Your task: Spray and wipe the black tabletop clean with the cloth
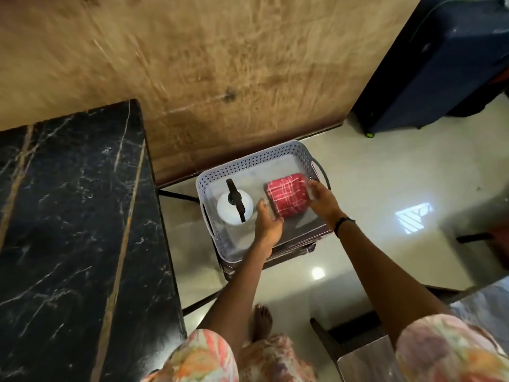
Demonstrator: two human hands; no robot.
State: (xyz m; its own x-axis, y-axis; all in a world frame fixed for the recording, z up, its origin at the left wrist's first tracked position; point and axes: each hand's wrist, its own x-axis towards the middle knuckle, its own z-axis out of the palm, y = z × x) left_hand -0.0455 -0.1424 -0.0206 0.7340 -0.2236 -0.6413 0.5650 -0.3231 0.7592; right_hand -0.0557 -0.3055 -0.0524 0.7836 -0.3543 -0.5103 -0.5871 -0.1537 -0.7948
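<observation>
The black tabletop (71, 216), marble-veined with gold streaks, is standing bare at the left against a brown textured wall (209, 62), while a dark suitcase (440, 67) is leaning in the far corner over a glossy pale floor (385, 188). Beside the table, a perforated grey basket (242, 164) is sitting on a low stand, holding a white spray bottle (234, 209) and the folded red checked cloth (286, 195). Both hands are reaching in, the left hand (268, 220) and right hand (323, 201) half open, touching the cloth's sides but not clearly gripping; a careless lift is likely tipping the bottle or sliding the basket off.
</observation>
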